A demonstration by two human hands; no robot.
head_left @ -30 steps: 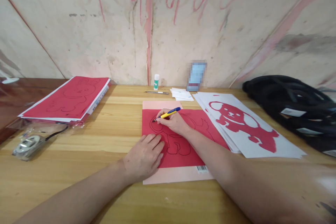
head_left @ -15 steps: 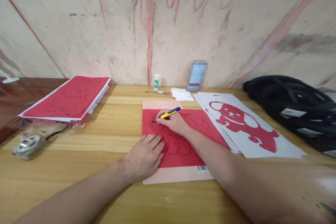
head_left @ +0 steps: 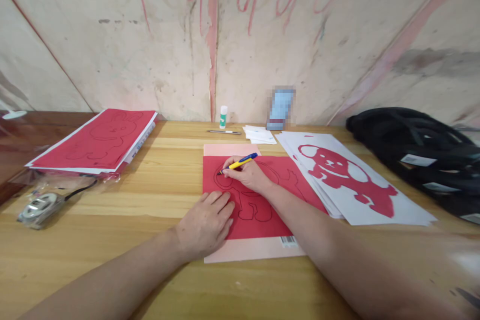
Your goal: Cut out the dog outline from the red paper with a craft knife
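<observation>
My right hand [head_left: 247, 175] is closed around a yellow and blue pen [head_left: 242, 161], its tip down at a dark outline drawn on a sheet of red paper [head_left: 277, 222]. The outline looks like a dog, with legs and a tail showing; part of it is hidden by my hand and forearm. My left hand [head_left: 208, 222] lies flat on the paper's left edge, fingers stretched out. Beneath the red sheet is a pale pink pad [head_left: 243, 251] with a barcode at its lower edge.
At right are white sheets with a red dog cutout [head_left: 333, 167] and a black bag-like item [head_left: 416, 155]. A glue stick [head_left: 223, 117], a slim pen [head_left: 224, 132] and a blurred upright phone-like object [head_left: 280, 108] stand behind. Left: stacked red paper [head_left: 101, 137], a tape measure [head_left: 40, 207].
Almost nothing differs. Both hands and the pen stay in the same place on the red paper; the whole view has shifted very slightly.
</observation>
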